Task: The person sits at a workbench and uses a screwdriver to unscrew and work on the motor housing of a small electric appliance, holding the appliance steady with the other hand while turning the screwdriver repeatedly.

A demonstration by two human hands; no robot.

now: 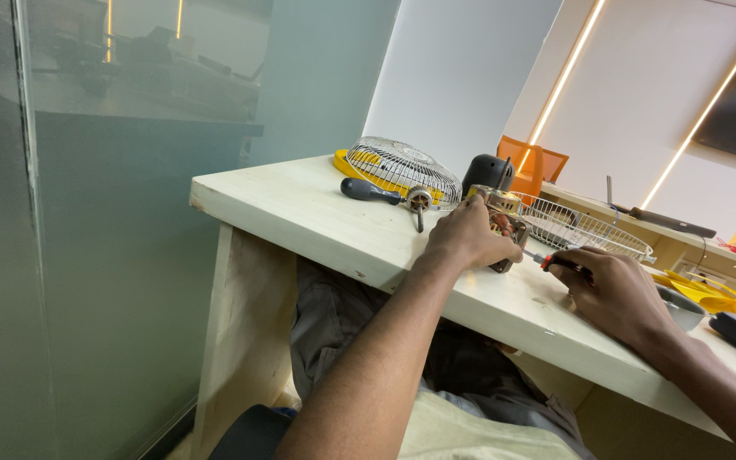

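The left hand [468,237] clasps the fan motor [504,223]; the right hand [615,294] apparently pinches a red-handled screwdriver [555,261].

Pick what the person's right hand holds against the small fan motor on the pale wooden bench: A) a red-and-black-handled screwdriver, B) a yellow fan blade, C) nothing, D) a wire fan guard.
A: the right hand grips a red-and-black-handled screwdriver whose tip meets the small fan motor, which the left hand steadies.
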